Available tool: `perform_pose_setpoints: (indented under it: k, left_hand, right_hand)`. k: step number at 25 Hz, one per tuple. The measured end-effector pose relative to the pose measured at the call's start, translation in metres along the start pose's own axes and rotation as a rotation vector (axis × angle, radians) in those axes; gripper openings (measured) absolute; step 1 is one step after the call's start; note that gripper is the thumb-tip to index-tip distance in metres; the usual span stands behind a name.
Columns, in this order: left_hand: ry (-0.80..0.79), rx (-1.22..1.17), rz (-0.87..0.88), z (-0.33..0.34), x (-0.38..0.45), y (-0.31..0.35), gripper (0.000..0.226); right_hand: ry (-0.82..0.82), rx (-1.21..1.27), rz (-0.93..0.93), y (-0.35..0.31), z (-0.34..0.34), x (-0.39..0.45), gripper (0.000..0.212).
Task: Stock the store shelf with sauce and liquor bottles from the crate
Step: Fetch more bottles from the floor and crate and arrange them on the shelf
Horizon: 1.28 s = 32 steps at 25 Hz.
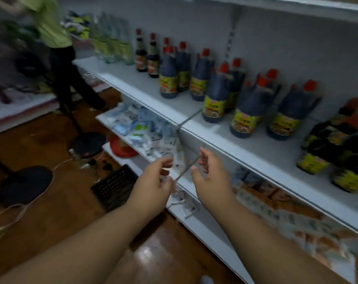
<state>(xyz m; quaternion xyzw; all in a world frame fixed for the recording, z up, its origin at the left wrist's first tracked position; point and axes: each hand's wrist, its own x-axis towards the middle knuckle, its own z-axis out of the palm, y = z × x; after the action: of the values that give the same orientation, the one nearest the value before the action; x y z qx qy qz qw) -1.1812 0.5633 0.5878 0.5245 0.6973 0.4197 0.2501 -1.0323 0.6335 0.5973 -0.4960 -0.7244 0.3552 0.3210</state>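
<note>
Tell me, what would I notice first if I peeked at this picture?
Probably the two bare hands in the middle, the left hand and the right hand, both empty and reaching toward the white shelf. Next, the row of dark sauce bottles with red caps and yellow labels standing on that shelf. Far left, a person in a green top stands blurred, and a black crate sits on the brown floor.

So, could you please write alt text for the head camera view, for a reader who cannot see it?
Two empty hands, left hand and right hand, reach forward with relaxed fingers in front of a white store shelf. Dark sauce bottles with red caps stand on it, with clear bottles further along and a black crate on the floor.
</note>
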Motion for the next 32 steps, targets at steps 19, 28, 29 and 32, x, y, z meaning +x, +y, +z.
perform_pose_setpoints:
  k: [19,28,29,32]
  left_hand:
    - [0.570,0.193,-0.545,-0.358,-0.011,-0.286,0.044]
    - [0.133,0.310,-0.462,-0.494,0.140,-0.390,0.044]
    - [0.090,0.306,-0.451,-0.495,0.164,-0.404,0.044]
    - [-0.035,0.323,-0.456,-0.493,0.232,-0.440,0.046]
  right_hand:
    - [-0.756,-0.079,-0.344,-0.207,0.484,0.117,0.050]
    - [-0.574,0.007,0.060,-0.238,0.591,0.219,0.044]
    - [-0.549,-0.016,0.100,-0.229,0.598,0.233,0.043]
    - [-0.519,-0.058,0.187,-0.204,0.630,0.279,0.049]
